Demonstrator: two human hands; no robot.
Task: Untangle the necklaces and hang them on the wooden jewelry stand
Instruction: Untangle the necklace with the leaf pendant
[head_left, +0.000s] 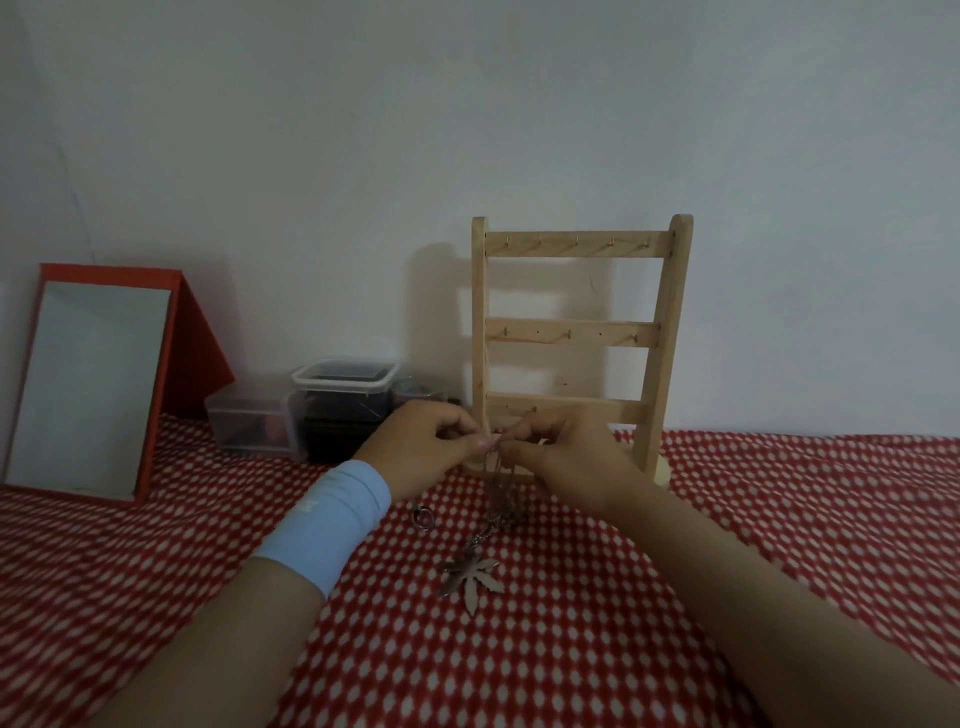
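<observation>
A wooden jewelry stand (576, 332) with three hook bars stands upright against the wall; its hooks carry nothing. Just in front of its lowest bar, my left hand (426, 449) and my right hand (571, 457) meet fingertip to fingertip, both pinching thin tangled necklace chains (501, 483) that hang down between them. A leaf-shaped metal pendant (472, 574) at the end of one chain lies on the cloth below. A small ring-like pendant (422, 518) rests by my left wrist, which wears a light blue band.
A red-and-white patterned cloth (779, 519) covers the surface. A red-framed mirror (88, 389) leans at the far left. Clear plastic boxes (337, 400) sit by the wall left of the stand.
</observation>
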